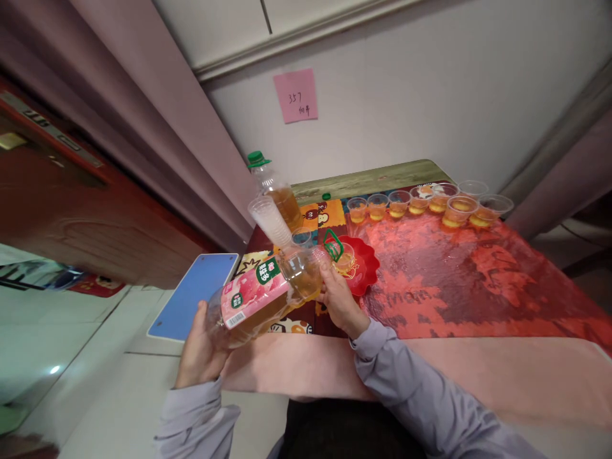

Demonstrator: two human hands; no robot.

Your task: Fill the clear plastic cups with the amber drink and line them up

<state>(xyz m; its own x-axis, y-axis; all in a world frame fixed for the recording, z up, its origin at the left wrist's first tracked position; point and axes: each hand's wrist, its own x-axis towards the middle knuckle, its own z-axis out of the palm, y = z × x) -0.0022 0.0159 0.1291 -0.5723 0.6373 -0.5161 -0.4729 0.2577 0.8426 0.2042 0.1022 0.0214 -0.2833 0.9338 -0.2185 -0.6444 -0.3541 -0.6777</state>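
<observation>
A large clear bottle [261, 290] with a pink label and amber drink is tilted, its neck toward the right. My left hand [203, 344] supports its base, and my right hand [337, 293] grips it near the neck. A green handle ring [333, 246] shows at the neck. Below the mouth, a clear cup [345, 257] sits in a red scalloped bowl [370, 268]. Behind the tilted bottle are a stack of clear cups [269, 220] and a second bottle [285, 201] with a green cap, standing upright.
Several clear cups [398, 203] with yellow liquid line the table's back right. A loose green cap [326, 196] lies near the back edge. A blue stool [194, 294] stands left of the table [411, 312]. A pink note [296, 95] is on the wall.
</observation>
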